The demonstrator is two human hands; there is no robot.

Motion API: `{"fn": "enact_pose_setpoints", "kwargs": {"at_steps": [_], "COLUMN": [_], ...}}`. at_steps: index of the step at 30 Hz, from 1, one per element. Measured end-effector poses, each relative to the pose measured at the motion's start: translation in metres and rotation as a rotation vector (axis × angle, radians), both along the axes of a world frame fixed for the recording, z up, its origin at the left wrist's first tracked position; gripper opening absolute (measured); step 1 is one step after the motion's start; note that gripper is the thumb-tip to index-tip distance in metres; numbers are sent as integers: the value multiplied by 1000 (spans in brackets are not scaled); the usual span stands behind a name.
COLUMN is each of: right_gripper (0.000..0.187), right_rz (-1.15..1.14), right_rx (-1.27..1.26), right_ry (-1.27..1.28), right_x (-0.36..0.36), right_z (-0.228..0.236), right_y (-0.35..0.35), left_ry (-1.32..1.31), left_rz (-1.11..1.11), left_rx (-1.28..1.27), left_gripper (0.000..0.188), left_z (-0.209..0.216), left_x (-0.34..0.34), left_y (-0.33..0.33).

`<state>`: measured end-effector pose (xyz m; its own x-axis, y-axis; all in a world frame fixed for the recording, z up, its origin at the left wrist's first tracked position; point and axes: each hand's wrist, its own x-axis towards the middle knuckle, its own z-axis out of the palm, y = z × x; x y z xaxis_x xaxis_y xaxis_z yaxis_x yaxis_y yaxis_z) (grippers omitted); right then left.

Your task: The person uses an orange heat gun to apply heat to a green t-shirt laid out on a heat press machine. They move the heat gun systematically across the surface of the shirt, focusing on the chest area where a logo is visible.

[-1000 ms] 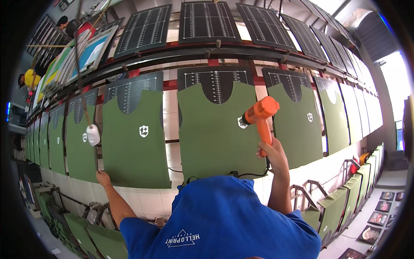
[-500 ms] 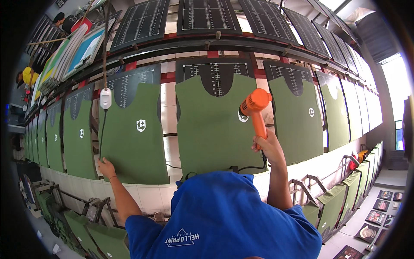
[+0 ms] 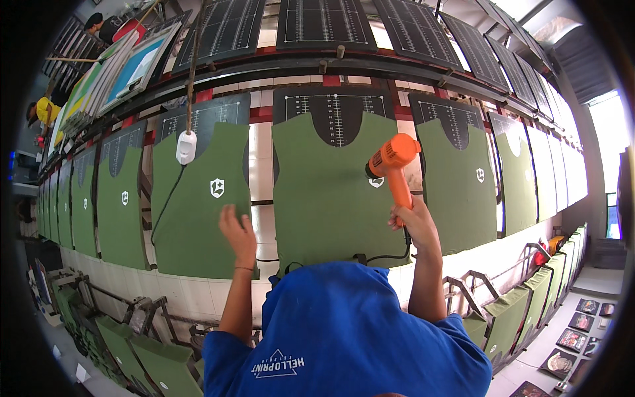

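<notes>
R hand [image 3: 409, 221] was wrapped tight round the grip of the orange heat gun [image 3: 391, 164], nozzle aimed at the white shield print on the centre green shirt [image 3: 327, 192] — the gun sat at that shirt's upper right, muzzle just beside the print, cord trailing down below the wrist. Couldn't tell if the nozzle touched the cloth or hung just off it.

L hand [image 3: 238, 228] was open, fingers loosely spread, empty, raised just left of the centre shirt, over the gap w/ white tile and the edge of the next green shirt [image 3: 198, 198]. A sec earlier that hand was much further left and lower, by the hanging cord; half a sec back it was there too. So it had swung in toward the centre shirt, while the gun hand barely shifted — drifted slightly left and down toward the print. My read: drying on this print was going on, and the free hand was coming over to steady or feel the fabric.

The white plug socket [image 3: 186, 147] on its rope hung up-left of the centre shirt, over the neighbouring shirt's collar — it had drifted across the view since, prob. from head movement. More green shirts ran off to the right; dark mesh screens [image 3: 327, 20] sat above.
</notes>
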<state>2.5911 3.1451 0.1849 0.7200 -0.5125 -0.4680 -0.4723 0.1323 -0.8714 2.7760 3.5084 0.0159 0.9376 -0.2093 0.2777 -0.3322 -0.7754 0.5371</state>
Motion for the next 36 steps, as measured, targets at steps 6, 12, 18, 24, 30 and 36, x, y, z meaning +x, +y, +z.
{"fn": "enact_pose_setpoints", "kwargs": {"at_steps": [6,12,18,24,30,36], "right_gripper": [20,21,23,22,21,21], "right_rz": [-21,-11,-36,-85,-90,-98], "right_rx": [23,-1,-11,-17,-22,-34], "right_ry": [-11,16,7,8,7,2], "right_x": [5,6,5,5,6,6], "right_z": [0,1,1,3,3,1], "right_y": [1,1,1,2,1,0], "left_ry": [187,294,339,359,364,404], "left_rz": [-227,-203,-209,-203,-203,-196], "left_rx": [-64,-116,-120,-133,-143,-160], "left_gripper": [54,62,63,63,63,62], "left_z": [-9,-25,-21,-20,-16,-14], "left_x": [-22,-35,-35,-34,-35,-35], "left_y": [-65,-83,-81,-81,-81,-82]}}
